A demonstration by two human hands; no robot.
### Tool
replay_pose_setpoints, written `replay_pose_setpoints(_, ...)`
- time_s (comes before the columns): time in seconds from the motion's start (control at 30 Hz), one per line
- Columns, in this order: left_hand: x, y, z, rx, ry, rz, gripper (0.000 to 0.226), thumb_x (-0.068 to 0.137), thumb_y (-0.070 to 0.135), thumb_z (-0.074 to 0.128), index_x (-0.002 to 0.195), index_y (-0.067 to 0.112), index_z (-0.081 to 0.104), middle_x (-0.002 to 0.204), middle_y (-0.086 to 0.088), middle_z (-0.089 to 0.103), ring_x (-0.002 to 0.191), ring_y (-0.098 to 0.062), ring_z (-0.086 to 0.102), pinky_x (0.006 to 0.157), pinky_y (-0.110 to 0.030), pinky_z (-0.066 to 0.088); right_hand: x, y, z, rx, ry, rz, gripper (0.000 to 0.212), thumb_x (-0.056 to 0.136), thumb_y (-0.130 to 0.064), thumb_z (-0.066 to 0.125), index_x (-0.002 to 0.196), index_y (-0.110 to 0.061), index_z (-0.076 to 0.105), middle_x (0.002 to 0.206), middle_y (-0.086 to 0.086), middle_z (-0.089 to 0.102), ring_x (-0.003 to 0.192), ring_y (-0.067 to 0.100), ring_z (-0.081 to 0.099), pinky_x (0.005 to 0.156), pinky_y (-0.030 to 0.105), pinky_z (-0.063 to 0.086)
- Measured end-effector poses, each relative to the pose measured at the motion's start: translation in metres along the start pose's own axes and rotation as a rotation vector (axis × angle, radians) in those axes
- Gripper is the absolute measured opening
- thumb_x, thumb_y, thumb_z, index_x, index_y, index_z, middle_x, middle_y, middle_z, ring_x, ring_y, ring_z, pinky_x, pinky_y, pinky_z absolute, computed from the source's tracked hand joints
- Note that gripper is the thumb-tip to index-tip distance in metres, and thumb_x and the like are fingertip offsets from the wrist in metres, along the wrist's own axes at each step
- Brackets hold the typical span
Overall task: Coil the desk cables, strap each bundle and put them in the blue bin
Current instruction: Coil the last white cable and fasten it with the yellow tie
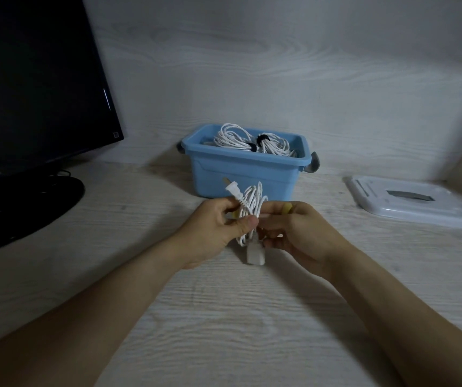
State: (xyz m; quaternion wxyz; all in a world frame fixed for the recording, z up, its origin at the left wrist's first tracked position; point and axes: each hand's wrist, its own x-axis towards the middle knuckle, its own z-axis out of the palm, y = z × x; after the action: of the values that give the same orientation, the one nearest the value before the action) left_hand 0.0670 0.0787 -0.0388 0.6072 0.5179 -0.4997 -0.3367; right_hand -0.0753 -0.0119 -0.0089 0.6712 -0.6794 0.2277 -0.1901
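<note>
Pinched between the left hand [215, 227] and the right hand [294, 233], just short of the blue bin [241, 171] beyond them, the white coiled cable [250, 208] looks light and springy, best gripped mid-bundle; the yellow strap [287, 208] is mostly hidden by fingers.

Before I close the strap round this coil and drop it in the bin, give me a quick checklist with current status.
1. Coil gathered: the white cable coil is bunched between both hands, ok.
2. Grip: left hand and right hand both hold the coil, ok.
3. Strap closed: a yellow strap shows by the right fingers; whether it wraps the coil, cannot tell.
4. Loose ends: the plug sticks out at upper left, not ok.
5. Bin room: the blue bin already holds two strapped coils; space left, cannot tell.
</note>
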Motion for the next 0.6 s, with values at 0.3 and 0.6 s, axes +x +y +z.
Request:
replay_pose_setpoints(0.3,0.0027,-0.0023,-0.0054,0.057,0.114,-0.056,0.043,0.065,0.031,0.079,0.101,0.008,0.072,0.103,-0.011,0.075,0.096,-0.023,0.07,0.094,-0.044,0.054,0.0003,-0.0032,0.0012,0.078,0.006,0.043,0.021,0.058,-0.012,0.055,0.079,-0.009,0.054,0.065,0.003,0.053,0.06,0.013,0.05,0.064,0.029,0.042)
replay_pose_setpoints(0.6,0.0047,-0.0021,-0.0085,0.326,0.24,0.138,0.024,0.094,0.02,0.064,0.09,-0.001,0.074,0.086,-0.019,0.074,0.075,-0.013,0.061,0.071,-0.043,0.053,0.0026,-0.0019,-0.0041,0.193,-0.026,-0.025,0.023,0.086,0.014,0.058,0.108,0.019,0.063,0.1,0.027,0.07,0.084,0.028,0.066,0.074,0.025,0.058)
